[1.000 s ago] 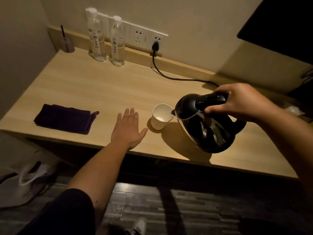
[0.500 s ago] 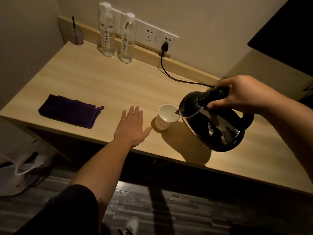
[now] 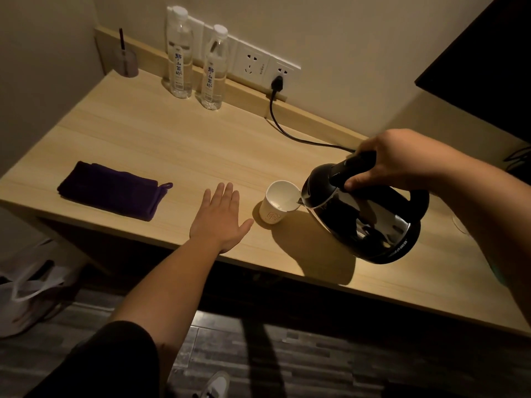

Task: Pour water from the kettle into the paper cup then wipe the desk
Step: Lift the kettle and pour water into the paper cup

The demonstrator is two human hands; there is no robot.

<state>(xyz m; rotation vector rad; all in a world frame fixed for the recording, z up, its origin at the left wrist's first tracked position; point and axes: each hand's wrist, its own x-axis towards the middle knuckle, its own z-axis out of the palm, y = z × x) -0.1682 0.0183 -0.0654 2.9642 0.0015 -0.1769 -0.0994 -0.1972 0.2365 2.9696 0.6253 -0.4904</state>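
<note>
My right hand (image 3: 393,160) grips the handle of a black kettle (image 3: 365,216), held above the wooden desk (image 3: 172,145) and tilted left. Its spout sits over the rim of a white paper cup (image 3: 277,202), which stands upright near the desk's front edge and has some water in it. My left hand (image 3: 222,222) lies flat on the desk just left of the cup, fingers spread, holding nothing. A folded dark purple cloth (image 3: 112,193) rests on the desk further left.
Two clear water bottles (image 3: 179,56) (image 3: 214,67) stand at the back by the wall sockets (image 3: 258,66). A black cord (image 3: 290,130) runs from the plug across the desk toward the kettle. A small cup with a stick (image 3: 126,60) sits in the back left corner. A white bag (image 3: 26,285) lies on the floor.
The kettle stays tilted with its spout at the cup's rim, with little change in angle. My left hand has stayed flat beside the cup. The camera view has shifted slightly.
</note>
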